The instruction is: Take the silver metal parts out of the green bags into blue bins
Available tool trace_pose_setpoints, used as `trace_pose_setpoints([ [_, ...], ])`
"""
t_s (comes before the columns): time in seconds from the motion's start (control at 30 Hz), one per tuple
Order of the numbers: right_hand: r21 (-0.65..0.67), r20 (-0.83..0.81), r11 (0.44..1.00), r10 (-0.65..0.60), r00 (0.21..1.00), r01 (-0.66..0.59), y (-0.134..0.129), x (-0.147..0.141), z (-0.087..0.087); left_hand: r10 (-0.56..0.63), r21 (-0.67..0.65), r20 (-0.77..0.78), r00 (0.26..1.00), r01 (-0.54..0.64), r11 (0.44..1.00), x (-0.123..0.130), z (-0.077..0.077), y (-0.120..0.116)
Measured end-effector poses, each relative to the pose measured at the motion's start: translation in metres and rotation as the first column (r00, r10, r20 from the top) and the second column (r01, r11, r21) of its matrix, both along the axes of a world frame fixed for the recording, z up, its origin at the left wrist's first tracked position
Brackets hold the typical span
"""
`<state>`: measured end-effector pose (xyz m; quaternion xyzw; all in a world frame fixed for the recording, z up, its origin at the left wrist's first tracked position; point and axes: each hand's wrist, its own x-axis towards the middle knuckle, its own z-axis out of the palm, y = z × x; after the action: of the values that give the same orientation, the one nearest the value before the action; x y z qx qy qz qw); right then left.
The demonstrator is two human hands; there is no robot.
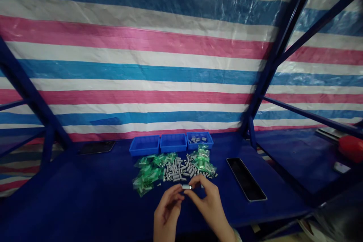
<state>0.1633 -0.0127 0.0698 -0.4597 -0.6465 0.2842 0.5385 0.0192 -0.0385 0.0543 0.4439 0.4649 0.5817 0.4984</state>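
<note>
Narrow pinch from the right hand (pixel 208 204) on a small silver cylinder (pixel 186 186), its fingers (pixel 195 192) closed on the cylinder's right end. Left hand (pixel 168 208) just beside, its fingers (pixel 178 193) narrow and curled up against the cylinder's left end, actual contact too small to tell. Directly beyond the fingertips, a loose heap of grey cylinders (pixel 178 169) on the dark blue worktop (pixel 85 196), lying every which way, a few strays at its edge. Flanking that heap, farther from the fingers, green plastic bags: one cluster (pixel 146 174) ahead and to the left, another (pixel 202 162) ahead and to the right, the right cluster partly stacked against the last bin. Past the heap, three blue bins (pixel 173 143) in a row side by side, a few grey cylinders (pixel 197 139) in the rightmost one. Well right of the fingers, a black phone-like slab (pixel 246 179) flat on the worktop; well left and farther ahead, a second black slab (pixel 96 147). Behind everything, a striped pink, white and blue tarp (pixel 141 64) on a blue steel frame (pixel 272 56), and at far right, beyond the frame, a red object (pixel 351 149).
</note>
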Motion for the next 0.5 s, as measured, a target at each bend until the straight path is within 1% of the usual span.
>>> trace_pose_setpoints([
  [0.03,-0.036,-0.056,0.999,0.007,0.998,-0.009,0.001,-0.001,-0.002,0.017,0.033,-0.022,1.0,-0.017,0.999,-0.001,0.003,-0.002],
  [0.1,-0.101,-0.197,0.992,0.052,0.979,-0.073,0.001,-0.004,-0.008,0.014,0.096,-0.076,0.997,-0.006,0.995,-0.001,0.009,-0.005],
  [0.2,-0.144,-0.434,0.969,0.119,0.893,-0.2,-0.001,-0.013,-0.018,-0.02,0.165,-0.161,0.987,0.047,0.985,0.0,0.013,-0.003],
  [0.27,-0.145,-0.51,0.963,0.125,0.851,-0.228,0.0,-0.015,-0.024,-0.015,0.191,-0.194,0.981,0.053,0.98,0.001,0.01,0.002],
  [0.3,-0.142,-0.512,0.966,0.115,0.851,-0.215,0.003,-0.013,-0.027,-0.004,0.197,-0.205,0.979,0.045,0.979,0.0,0.007,0.007],
  [0.37,-0.12,-0.456,0.984,0.062,0.888,-0.13,0.014,-0.005,-0.029,0.025,0.203,-0.239,0.971,0.025,0.979,-0.003,-0.004,0.017],
  [0.4,-0.094,-0.396,0.993,0.024,0.918,-0.067,0.023,0.002,-0.028,0.043,0.205,-0.264,0.963,0.013,0.979,-0.006,-0.01,0.023],
  [0.43,-0.055,-0.32,0.998,-0.04,0.947,0.024,0.036,0.01,-0.025,0.059,0.207,-0.294,0.954,0.003,0.978,-0.008,-0.016,0.028],
  [0.47,-0.008,-0.207,0.998,-0.069,0.976,0.069,0.05,0.019,-0.021,0.075,0.21,-0.323,0.943,-0.005,0.978,-0.011,-0.021,0.032],
  [0.5,0.067,-0.099,0.99,-0.117,0.988,0.124,0.067,0.027,-0.017,0.088,0.214,-0.348,0.933,-0.013,0.977,-0.013,-0.026,0.037],
])
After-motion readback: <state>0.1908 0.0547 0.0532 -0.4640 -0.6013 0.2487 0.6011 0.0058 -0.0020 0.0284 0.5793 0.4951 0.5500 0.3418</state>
